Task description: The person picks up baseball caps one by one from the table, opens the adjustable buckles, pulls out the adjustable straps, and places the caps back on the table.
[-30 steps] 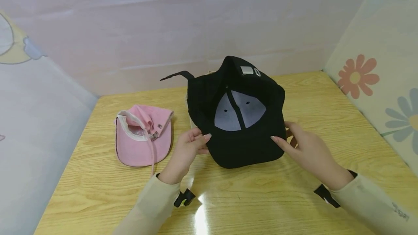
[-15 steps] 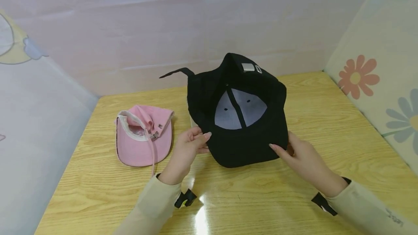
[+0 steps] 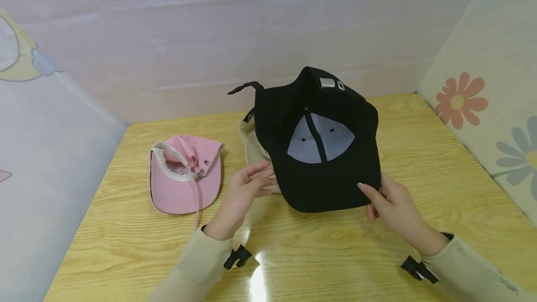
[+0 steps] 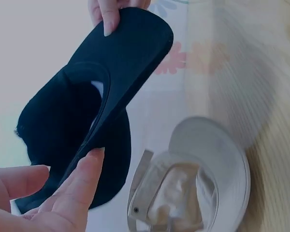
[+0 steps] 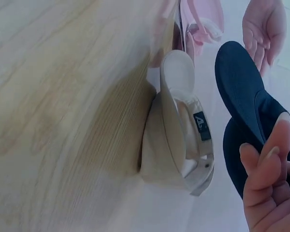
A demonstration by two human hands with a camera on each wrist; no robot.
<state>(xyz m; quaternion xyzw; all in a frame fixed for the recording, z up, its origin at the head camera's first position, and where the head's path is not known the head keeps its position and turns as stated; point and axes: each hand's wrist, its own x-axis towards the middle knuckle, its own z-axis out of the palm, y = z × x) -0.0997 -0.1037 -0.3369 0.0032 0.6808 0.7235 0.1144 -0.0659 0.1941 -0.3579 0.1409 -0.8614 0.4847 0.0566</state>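
A black baseball cap (image 3: 335,185) is held up above the table, its inside and brim underside facing me. My right hand (image 3: 398,209) pinches the right corner of the brim, with the thumb on the underside. By the brim's left edge, my left hand (image 3: 241,190) has its fingers loosely extended and the thumb apart, gripping nothing in the left wrist view. Behind the black cap sits a beige cap (image 3: 253,150), mostly hidden in the head view; the right wrist view shows its dark label (image 5: 201,125). A pink cap (image 3: 184,195) lies upturned at the left.
The wooden table (image 3: 319,255) runs under everything, with a pale wall (image 3: 189,36) at its back. Flower-printed panel (image 3: 495,69) stands along the right side, another panel (image 3: 54,162) along the left. The pink cap's strap (image 3: 196,199) trails over its brim.
The left hand has let go of the black cap's brim. The right hand has slid down the brim edge and carried the cap rightward, uncovering part of the beige cap.
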